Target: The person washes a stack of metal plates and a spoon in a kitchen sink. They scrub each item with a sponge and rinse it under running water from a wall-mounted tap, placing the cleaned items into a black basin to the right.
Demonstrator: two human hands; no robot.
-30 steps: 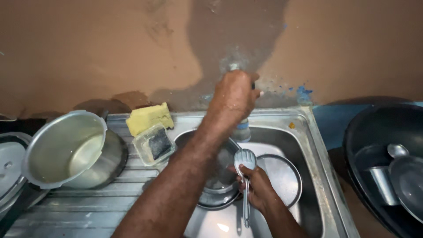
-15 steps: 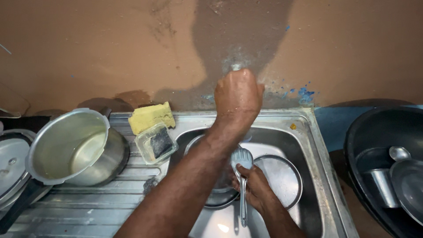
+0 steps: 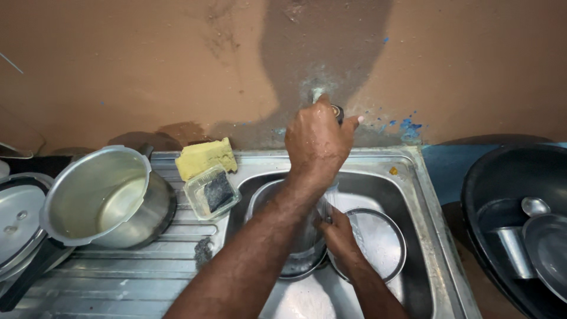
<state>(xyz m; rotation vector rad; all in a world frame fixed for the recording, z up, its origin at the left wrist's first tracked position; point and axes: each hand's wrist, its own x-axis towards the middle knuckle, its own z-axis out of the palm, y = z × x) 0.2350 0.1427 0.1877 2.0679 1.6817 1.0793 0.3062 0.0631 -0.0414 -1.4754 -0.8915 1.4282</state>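
The left hand [image 3: 319, 139] reaches up to the small metal tap [image 3: 331, 109] set in the brown plastered wall [image 3: 147, 59], its fingers clenched around the tap's handle. The right hand [image 3: 338, 233] sits low in the stainless steel sink [image 3: 413, 177], under a thin stream of water that runs down from the tap. Its fingers look curled, but the left forearm and the water hide what they grip, so I cannot tell whether it holds anything.

Judging by how things lie, the washing looks partly done — water is flowing and several pieces are in the basin, unrinsed or mid-rinse. In the sink lie a round flat steel plate [image 3: 378, 242] on the right and a deeper steel vessel [image 3: 277, 207] to its left, stacked on another rim below.

On the ribbed draining board [image 3: 106, 277] a large steel pressure-cooker pot [image 3: 106, 198] stands tilted, with some water pooled inside; its lid [image 3: 18, 221] lies just beside it at the left edge. Near the sink's corner a small clear plastic box [image 3: 211, 192] holds a dark scouring pad, and a yellow sponge [image 3: 205, 156] rests behind it, touching it.

At the far right a big black plastic tub [image 3: 490, 183] holds washed-looking steel ware — a small cup [image 3: 512, 251], a ladle [image 3: 534, 205] and a plate [image 3: 549, 248].
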